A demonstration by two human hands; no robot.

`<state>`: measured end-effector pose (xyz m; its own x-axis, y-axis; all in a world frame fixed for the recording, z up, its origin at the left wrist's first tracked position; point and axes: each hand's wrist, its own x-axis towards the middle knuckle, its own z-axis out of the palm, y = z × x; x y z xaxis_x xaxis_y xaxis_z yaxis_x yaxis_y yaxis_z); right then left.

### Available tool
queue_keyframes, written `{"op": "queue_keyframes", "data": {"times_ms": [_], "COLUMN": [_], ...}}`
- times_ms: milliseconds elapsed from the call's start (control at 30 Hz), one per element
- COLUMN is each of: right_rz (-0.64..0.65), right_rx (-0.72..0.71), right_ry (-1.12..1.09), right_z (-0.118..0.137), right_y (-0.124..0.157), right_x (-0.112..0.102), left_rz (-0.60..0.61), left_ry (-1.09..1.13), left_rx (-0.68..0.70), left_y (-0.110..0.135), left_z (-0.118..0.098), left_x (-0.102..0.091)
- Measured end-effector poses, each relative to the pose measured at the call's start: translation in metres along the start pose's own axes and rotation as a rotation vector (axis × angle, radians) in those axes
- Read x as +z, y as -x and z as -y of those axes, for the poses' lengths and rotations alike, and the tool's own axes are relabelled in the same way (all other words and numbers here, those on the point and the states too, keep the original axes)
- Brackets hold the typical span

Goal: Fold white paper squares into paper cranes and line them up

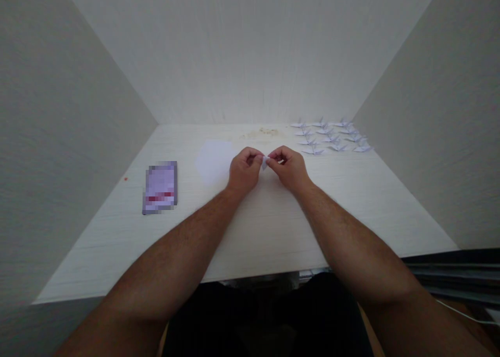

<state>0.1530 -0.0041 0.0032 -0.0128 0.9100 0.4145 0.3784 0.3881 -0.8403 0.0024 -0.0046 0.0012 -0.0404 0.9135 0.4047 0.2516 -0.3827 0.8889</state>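
Observation:
My left hand (245, 170) and my right hand (288, 167) meet over the middle of the white table (351, 206). Both pinch a small folded piece of white paper (265, 162) between thumb and fingertips. Only a sliver of the paper shows between the two hands; its shape is hidden. Both forearms stretch in from the near edge.
Several small folded paper cranes (331, 136) stand in rows at the far right of the table. A loose white sheet (213, 159) lies just left of my hands. A purple packet (160, 187) lies further left. White walls enclose the table on three sides.

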Motion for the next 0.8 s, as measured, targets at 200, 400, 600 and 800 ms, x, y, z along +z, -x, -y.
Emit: {"op": "queue_keyframes", "data": {"times_ms": [200,400,600,800], "right_rz": [-0.002,0.015,0.016,0.085], "right_rx": [0.02,0.023,0.015,0.092], "right_ry": [-0.014,-0.001,-0.024,-0.149], "right_z": [0.0003,-0.0016,0.0014,-0.0016], "right_y": [0.0006,0.0012,0.0015,0.0], "right_x": [0.0002,0.0005,0.0004,0.0011], "left_rz": [-0.018,0.034,0.054,0.043], "left_ry": [0.006,0.024,0.107,0.133], "left_rx": [-0.021,-0.008,-0.023,-0.101], "left_y": [0.0017,0.0042,0.0039,0.0005], "left_z": [-0.0055,-0.0086,-0.0054,-0.0037], "left_x": [0.0006,-0.0002,0.0001,-0.0025]}}
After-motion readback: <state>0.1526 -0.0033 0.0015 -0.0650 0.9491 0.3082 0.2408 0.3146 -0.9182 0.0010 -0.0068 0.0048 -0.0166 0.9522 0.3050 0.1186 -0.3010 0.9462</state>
